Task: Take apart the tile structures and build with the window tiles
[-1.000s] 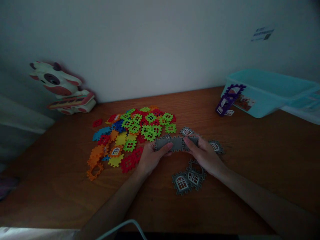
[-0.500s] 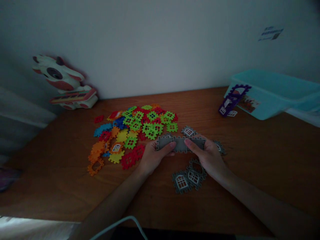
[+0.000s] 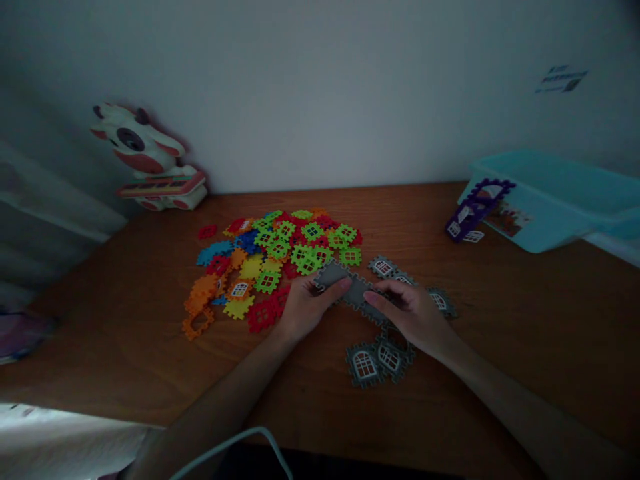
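Observation:
A strip of joined grey building tiles with toothed edges slants down to the right between my hands. My left hand grips its upper left end, thumb on top and fingers underneath. At the lower right part, my right hand has its thumb and fingers on the strip, closed around its edge. Just below lie loose grey window tiles, one overlapping another. More grey window tiles rest beyond my right hand, and a single grey window tile sits to its right.
Left of my hands spreads a pile of coloured tiles. A joined purple tile piece leans against a light blue bin at the back right. A cow-shaped toy keyboard stands at the back left. A pale cable loops at the front.
The grey strip has turned from nearly level to slanting, its right end now lower. My right hand's fingers have shifted on it. The whole view has shifted slightly.

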`<move>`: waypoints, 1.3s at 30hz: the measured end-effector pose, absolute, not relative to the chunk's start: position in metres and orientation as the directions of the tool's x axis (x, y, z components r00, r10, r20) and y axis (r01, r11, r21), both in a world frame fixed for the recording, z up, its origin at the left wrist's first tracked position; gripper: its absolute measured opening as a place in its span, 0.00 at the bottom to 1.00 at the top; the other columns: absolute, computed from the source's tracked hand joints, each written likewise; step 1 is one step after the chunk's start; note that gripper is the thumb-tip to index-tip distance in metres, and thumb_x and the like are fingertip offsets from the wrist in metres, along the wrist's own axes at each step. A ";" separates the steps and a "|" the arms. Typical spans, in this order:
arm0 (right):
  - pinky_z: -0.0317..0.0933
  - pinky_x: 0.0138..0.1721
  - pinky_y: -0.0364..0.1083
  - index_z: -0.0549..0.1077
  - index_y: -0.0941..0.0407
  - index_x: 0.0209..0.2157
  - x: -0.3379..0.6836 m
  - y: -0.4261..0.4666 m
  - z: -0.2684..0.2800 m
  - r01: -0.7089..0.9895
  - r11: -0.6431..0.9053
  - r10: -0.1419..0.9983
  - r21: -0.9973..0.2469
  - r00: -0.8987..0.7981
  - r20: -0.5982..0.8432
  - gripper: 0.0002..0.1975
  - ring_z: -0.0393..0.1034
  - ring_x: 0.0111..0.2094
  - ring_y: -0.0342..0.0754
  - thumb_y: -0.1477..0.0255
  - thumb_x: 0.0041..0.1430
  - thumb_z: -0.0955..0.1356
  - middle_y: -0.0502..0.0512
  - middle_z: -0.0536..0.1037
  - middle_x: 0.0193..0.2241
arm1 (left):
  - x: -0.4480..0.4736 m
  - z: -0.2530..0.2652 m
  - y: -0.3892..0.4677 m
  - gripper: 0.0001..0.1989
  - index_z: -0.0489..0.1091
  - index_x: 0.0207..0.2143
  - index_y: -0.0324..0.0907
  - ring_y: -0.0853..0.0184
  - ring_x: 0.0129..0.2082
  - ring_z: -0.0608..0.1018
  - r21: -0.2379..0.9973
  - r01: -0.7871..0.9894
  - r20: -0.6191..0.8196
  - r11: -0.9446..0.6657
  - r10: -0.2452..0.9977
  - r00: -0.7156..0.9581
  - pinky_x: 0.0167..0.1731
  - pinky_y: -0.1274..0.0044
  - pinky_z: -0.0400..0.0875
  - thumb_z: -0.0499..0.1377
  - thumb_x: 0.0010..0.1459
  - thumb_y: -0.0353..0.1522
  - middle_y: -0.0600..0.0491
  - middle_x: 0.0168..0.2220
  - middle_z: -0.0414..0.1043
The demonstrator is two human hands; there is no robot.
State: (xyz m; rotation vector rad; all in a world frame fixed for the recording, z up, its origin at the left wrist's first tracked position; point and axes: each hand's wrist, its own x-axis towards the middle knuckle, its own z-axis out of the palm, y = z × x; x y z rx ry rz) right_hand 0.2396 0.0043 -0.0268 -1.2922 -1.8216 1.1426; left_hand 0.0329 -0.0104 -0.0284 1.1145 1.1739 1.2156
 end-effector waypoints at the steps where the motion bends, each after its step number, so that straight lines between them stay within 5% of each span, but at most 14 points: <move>1: 0.58 0.23 0.43 0.79 0.53 0.36 0.239 0.004 -0.027 0.415 0.159 0.947 -0.896 -0.322 0.019 0.18 0.67 0.23 0.44 0.53 0.60 0.68 0.49 0.79 0.26 | 0.033 -0.028 -0.010 0.11 0.80 0.32 0.42 0.68 0.30 0.78 0.996 -0.071 -0.044 0.044 0.999 0.005 0.34 0.77 0.71 0.68 0.52 0.41 0.54 0.33 0.81; 8: 0.62 0.26 0.44 0.78 0.53 0.39 0.237 0.001 -0.028 0.405 0.087 0.942 -0.910 -0.331 -0.057 0.20 0.72 0.27 0.47 0.51 0.60 0.67 0.51 0.81 0.30 | 0.031 -0.028 -0.008 0.12 0.78 0.28 0.41 0.70 0.24 0.75 0.995 -0.090 -0.043 0.044 0.999 0.008 0.27 0.79 0.69 0.67 0.53 0.42 0.55 0.26 0.78; 16: 0.52 0.18 0.41 0.78 0.55 0.29 0.236 -0.002 -0.020 0.451 0.012 0.866 -0.892 -0.451 -0.217 0.23 0.63 0.19 0.42 0.48 0.56 0.68 0.48 0.74 0.20 | 0.033 -0.027 -0.010 0.13 0.80 0.33 0.44 0.67 0.33 0.79 0.972 -0.213 -0.083 0.103 0.991 0.103 0.38 0.76 0.73 0.69 0.50 0.42 0.53 0.35 0.81; 23: 0.57 0.20 0.42 0.79 0.56 0.31 0.233 -0.007 -0.022 0.396 -0.151 0.853 -0.906 -0.411 -0.322 0.28 0.67 0.20 0.45 0.43 0.53 0.68 0.50 0.76 0.20 | 0.042 -0.028 -0.013 0.24 0.79 0.38 0.41 0.61 0.40 0.79 0.945 -0.313 -0.041 0.096 0.983 0.178 0.46 0.71 0.71 0.63 0.53 0.53 0.50 0.38 0.81; 30: 0.70 0.44 0.53 0.75 0.51 0.50 0.234 -0.003 -0.031 0.395 0.309 0.875 -0.865 -0.475 0.095 0.21 0.75 0.44 0.56 0.54 0.61 0.67 0.58 0.80 0.45 | 0.031 -0.015 -0.005 0.25 0.77 0.44 0.40 0.53 0.49 0.79 0.761 -0.620 -0.173 0.190 0.981 0.087 0.47 0.66 0.73 0.59 0.59 0.52 0.43 0.43 0.80; 39: 0.69 0.49 0.55 0.75 0.47 0.46 0.226 0.002 -0.038 0.505 0.649 0.740 -0.569 -0.594 0.316 0.10 0.74 0.46 0.55 0.66 0.67 0.65 0.55 0.78 0.44 | -0.008 -0.010 0.020 0.14 0.75 0.32 0.41 0.69 0.24 0.76 0.642 -0.749 -0.475 0.164 0.851 -0.222 0.28 0.77 0.73 0.54 0.66 0.37 0.52 0.29 0.78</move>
